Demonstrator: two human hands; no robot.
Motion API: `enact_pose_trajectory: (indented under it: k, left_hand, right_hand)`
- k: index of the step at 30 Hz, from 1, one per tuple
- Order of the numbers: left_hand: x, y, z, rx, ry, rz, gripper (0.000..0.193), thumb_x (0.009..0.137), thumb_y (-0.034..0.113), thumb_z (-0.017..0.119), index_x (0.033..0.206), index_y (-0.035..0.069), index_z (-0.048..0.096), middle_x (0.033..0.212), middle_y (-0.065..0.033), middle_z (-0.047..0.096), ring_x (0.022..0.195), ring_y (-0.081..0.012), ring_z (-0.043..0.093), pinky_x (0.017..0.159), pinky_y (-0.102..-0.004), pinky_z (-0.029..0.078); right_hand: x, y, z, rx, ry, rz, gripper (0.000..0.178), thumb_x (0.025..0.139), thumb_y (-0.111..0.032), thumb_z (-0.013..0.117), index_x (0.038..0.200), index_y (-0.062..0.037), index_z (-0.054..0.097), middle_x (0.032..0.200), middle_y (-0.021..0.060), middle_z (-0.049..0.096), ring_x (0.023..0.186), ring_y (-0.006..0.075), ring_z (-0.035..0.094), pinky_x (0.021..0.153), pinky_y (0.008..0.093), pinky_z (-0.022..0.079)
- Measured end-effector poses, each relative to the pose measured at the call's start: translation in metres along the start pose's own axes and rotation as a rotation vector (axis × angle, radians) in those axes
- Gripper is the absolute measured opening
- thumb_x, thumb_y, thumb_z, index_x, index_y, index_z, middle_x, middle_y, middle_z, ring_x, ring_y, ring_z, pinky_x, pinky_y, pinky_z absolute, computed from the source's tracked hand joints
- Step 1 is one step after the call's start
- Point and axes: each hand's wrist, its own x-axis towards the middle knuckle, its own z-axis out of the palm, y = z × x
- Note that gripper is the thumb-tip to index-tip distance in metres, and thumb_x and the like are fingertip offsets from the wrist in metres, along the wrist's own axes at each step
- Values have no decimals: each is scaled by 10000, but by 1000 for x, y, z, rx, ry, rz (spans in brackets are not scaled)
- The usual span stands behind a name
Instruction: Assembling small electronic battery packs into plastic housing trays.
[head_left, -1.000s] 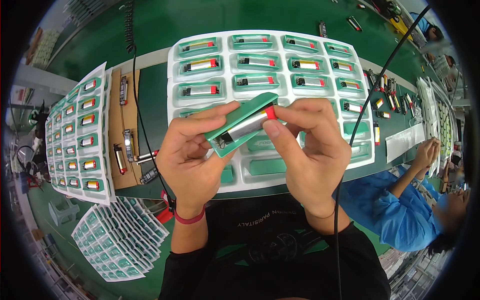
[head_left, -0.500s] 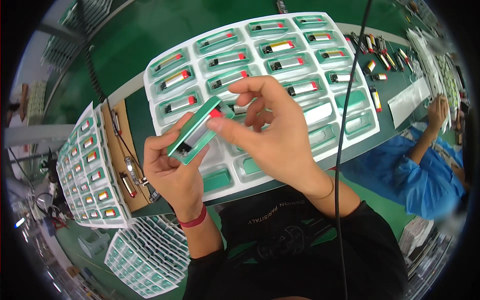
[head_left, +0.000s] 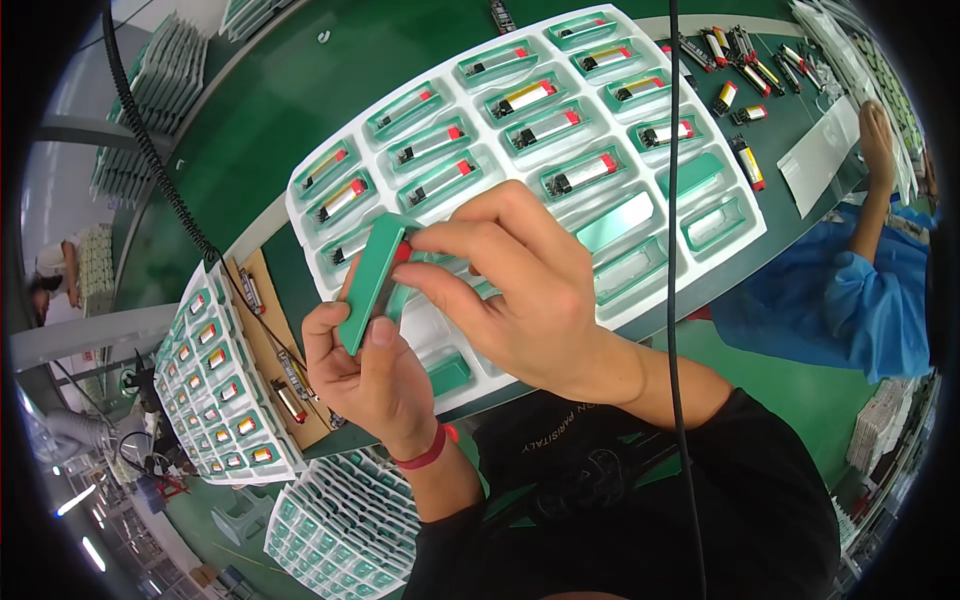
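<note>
My left hand (head_left: 385,392) grips a green case (head_left: 370,285). My right hand (head_left: 530,290) pinches the red-ended cell (head_left: 402,252) inside it.

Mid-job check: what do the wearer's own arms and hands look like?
Both the left hand and right hand are ungloved. A plain red wristband circles the left wrist. The black shirt has short sleeves, leaving both forearms uncovered.

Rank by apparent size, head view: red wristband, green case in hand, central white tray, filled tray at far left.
1. central white tray
2. filled tray at far left
3. green case
4. red wristband
</note>
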Motion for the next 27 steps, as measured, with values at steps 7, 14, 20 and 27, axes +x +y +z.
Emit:
enact_pose_trajectory:
  k: [7,14,20,27]
  left_hand:
    - [-2,-2,6,-53,60,-36,287,920,-6,546,1200,-55,511,1079,-224,659,1007,-259,660,902,-347,531]
    - [-3,12,9,125,-41,-111,415,931,25,536,1298,-147,447,1178,-248,607,1058,-259,628,947,-362,500]
    - [1,26,6,518,-345,-280,402,900,-43,506,1295,-118,501,1199,-200,608,1091,-257,617,946,-352,496]
    - [6,34,1,649,-526,-183,356,932,6,505,1273,-90,533,1195,-180,619,928,-166,632,720,-258,523]
  right_hand:
    - [-9,-21,1,-113,-75,-44,392,704,-52,789,1084,-23,700,838,58,544,590,150,505,468,251,399]
    - [-2,-10,-17,137,-133,218,394,788,-136,776,1144,-38,639,933,70,552,668,164,550,576,269,468]
    - [26,-8,-69,211,-602,439,353,803,-152,760,1084,-18,594,948,92,625,684,186,634,598,298,495]
    - [32,-5,-81,175,-761,240,308,820,-168,740,1041,-14,589,819,112,602,659,256,620,596,358,482]
